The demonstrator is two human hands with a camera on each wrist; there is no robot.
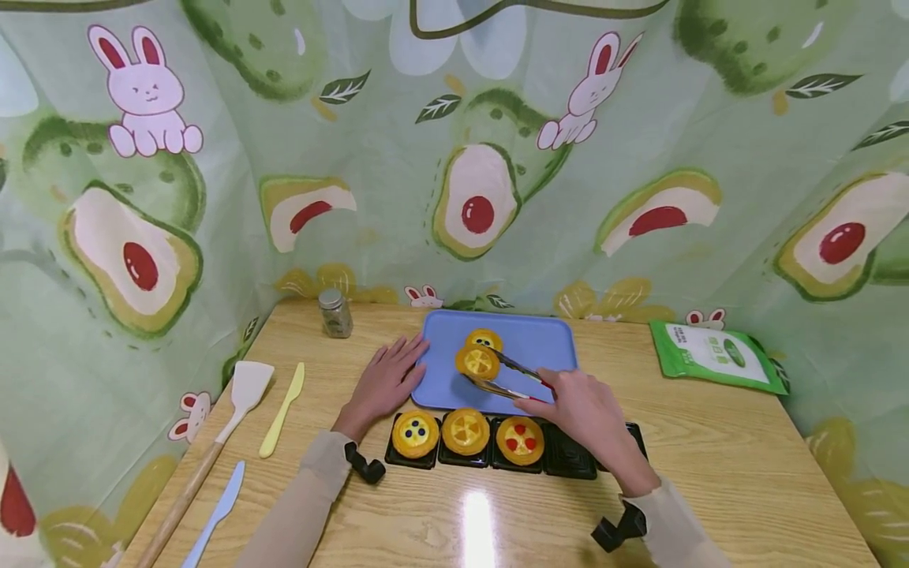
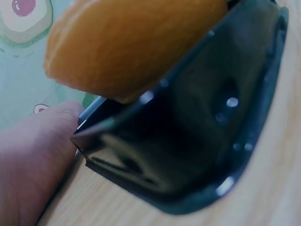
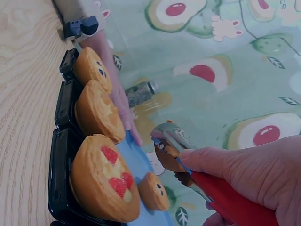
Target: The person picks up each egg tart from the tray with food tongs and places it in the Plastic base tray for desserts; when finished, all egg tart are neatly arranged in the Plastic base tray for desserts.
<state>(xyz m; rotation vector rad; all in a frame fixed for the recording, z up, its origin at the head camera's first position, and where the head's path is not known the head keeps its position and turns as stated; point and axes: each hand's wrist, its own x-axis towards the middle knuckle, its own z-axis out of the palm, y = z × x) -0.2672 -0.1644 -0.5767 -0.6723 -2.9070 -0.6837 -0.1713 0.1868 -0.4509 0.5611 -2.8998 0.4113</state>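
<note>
One blue tray (image 1: 547,347) under the flat, relaxed fingers of the left hand (image 1: 384,384), at its near-left edge. Five black cups (image 1: 568,456) in a row just behind both hands' fingers, three with tarts. One pair of tongs (image 1: 513,377) gripped in the right hand (image 1: 578,410), clamping one tart (image 1: 477,361) beyond the fingertips, above the tray. One more tart (image 1: 484,340) lying just past it. Five tarts altogether.
</note>
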